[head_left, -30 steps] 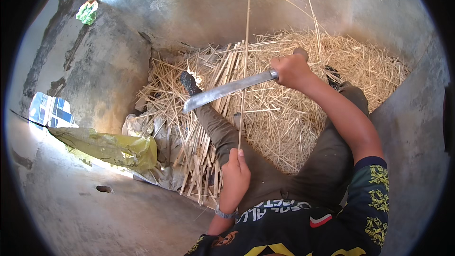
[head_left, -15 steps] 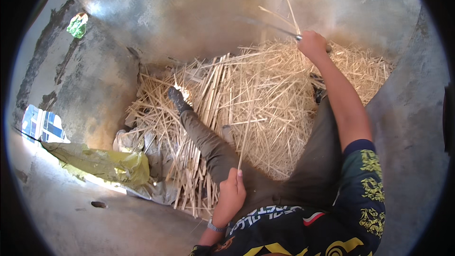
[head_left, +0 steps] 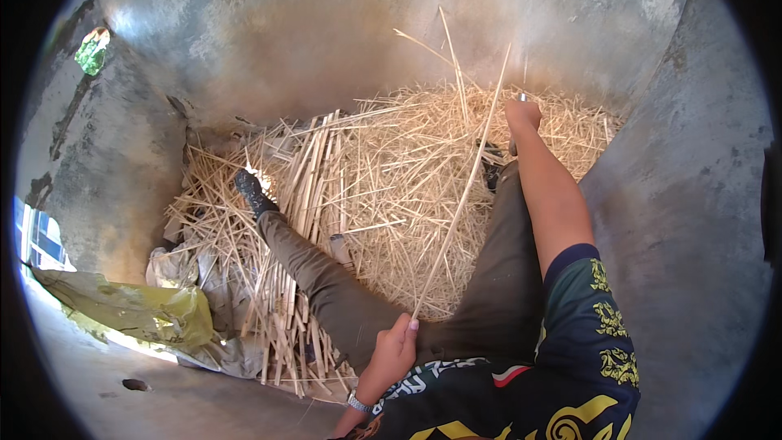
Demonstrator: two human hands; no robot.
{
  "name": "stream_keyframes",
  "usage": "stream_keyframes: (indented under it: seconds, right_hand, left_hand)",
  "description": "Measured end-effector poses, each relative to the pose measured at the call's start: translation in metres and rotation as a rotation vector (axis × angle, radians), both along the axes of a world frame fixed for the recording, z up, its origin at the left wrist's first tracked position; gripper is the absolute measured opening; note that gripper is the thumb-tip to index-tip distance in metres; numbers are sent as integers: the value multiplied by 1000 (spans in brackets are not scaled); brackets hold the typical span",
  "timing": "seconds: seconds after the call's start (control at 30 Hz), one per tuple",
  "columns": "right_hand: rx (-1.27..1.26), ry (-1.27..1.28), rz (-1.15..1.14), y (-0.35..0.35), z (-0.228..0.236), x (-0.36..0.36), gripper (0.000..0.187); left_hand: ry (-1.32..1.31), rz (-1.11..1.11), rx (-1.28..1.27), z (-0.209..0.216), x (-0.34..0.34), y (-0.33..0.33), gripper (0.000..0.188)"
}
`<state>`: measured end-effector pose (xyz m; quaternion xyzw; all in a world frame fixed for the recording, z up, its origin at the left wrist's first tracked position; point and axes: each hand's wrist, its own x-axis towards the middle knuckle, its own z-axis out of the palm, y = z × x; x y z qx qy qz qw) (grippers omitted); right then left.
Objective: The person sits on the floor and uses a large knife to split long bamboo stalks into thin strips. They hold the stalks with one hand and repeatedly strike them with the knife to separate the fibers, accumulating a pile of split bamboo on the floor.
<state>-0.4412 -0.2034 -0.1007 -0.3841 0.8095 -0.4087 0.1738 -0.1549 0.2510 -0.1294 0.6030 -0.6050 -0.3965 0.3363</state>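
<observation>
My left hand (head_left: 393, 350), low in the middle by my lap, is closed round the lower end of a long thin bamboo strip (head_left: 462, 205). The strip slants up and to the right, across the gap between my legs. Farther off, above my right foot, my right hand (head_left: 522, 116) grips a knife (head_left: 523, 97). Only the metal near its handle shows plainly; the blade is a faint edge-on streak against the wall. Left of it, two thin slivers (head_left: 453, 53) stick up in front of the wall, apart from the knife.
Pale shavings (head_left: 407, 195) heap between and beyond my legs. Longer split strips (head_left: 314, 167) lie by my left leg (head_left: 314, 265). Stained concrete walls (head_left: 309, 41) close in around. At the left are a yellowish sheet (head_left: 155, 310), an opening with daylight, and a green wad (head_left: 92, 50) in the wall.
The knife has swung from pointing left to pointing up and away. The strip in my left hand now stands out longer and leans right. The whole view has shifted slightly.
</observation>
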Motion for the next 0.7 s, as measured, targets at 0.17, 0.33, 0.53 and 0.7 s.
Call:
stream_keyframes:
  seconds: [0.17, 0.33, 0.53, 0.7]
  right_hand:
    - [-64, -119, 150, 29, 40, 9, 32]
    - [-279, 155, 435, 85, 50, 69, 23]
    - [-408, 719, 750, 135, 30, 118, 18]
    - [-434, 780, 898, 116, 19, 131, 15]
  left_hand:
    - [128, 16, 38, -12, 4, -16, 32]
    - [160, 140, -86, 2, 9, -46, 36]
    - [49, 274, -181, 33, 12, -61, 36]
    - [144, 358, -145, 27, 20, -55, 38]
